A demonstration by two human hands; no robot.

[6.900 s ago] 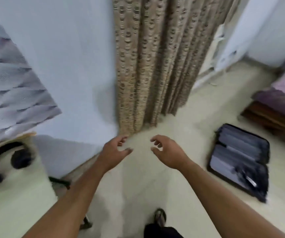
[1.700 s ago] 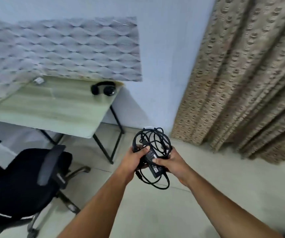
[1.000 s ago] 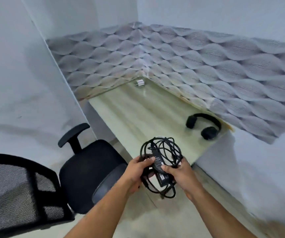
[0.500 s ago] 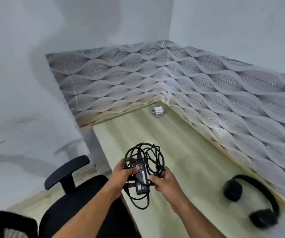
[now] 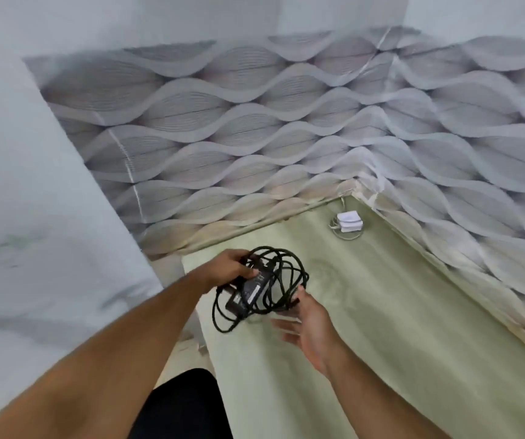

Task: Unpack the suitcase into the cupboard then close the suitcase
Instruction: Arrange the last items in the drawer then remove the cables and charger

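- Power adapter (image 5: pixel 251 288), a black brick wound in loops of its own black cable (image 5: pixel 281 277), hangs low over the near-left corner of a pale green desk (image 5: pixel 397 312); whether its lowest loop touches the surface cannot be told.
- The brick's long axis runs on a diagonal, from upper right, where it meets the gripping fingers, down to lower left toward the desk's front edge.
- The left hand (image 5: pixel 228 269) grips the bundle at its upper left side, fingers curled round brick and cable together; the load lies to the right of and below that grip.
- The right hand (image 5: pixel 310 323) sits just beside the bundle's lower right, fingers spread and blurred, palm open; its fingertips are near the outer loops, and contact cannot be confirmed.
- The left hand is the carrier here, so any set-down looks likely to turn on its letting go, with the desk directly beneath.
- Farther back, a white charger (image 5: pixel 349 220) with a thin pale cord rests in the desk's far corner, well apart from the bundle.
- Wave-patterned wall panels (image 5: pixel 255 137) rise behind the desk on two sides.
- Neither suitcase nor cupboard is in view.
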